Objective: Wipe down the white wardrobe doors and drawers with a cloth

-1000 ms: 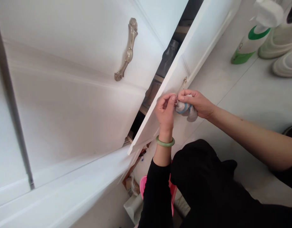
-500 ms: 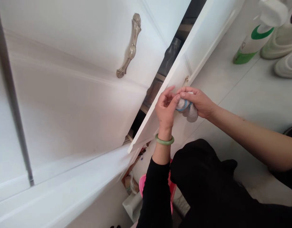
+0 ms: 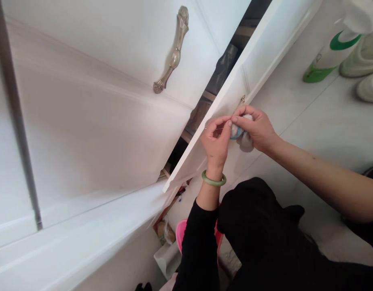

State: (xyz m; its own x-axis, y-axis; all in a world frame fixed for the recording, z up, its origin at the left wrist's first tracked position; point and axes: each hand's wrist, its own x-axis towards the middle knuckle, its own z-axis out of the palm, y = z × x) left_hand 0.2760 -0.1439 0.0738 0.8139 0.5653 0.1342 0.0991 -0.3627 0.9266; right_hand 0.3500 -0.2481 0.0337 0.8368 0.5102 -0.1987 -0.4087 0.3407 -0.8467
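Note:
My right hand is closed around a small white and grey fuzzy bundle with a blue band, which looks like rolled fabric. A rounded grey part of it hangs below my right fingers. My left hand, with a green bangle at the wrist, pinches at the bundle's near-left edge, its fingertips meeting my right fingertips. A thin pale thread runs through the curl of my left fingers. What lies exactly between the fingertips is hidden. Both hands are in front of a partly open white cabinet door.
A second white cabinet door with an ornate metal handle stands to the left. Dark shelves show in the gap. A green and white spray bottle and pale shoes are on the tiled floor. A pink basin sits below my left sleeve.
The view has shifted slightly. My fingertips have drawn closer together at the bundle's edge, the left index finger now bent in toward the thumb. The bundle stays in my right hand.

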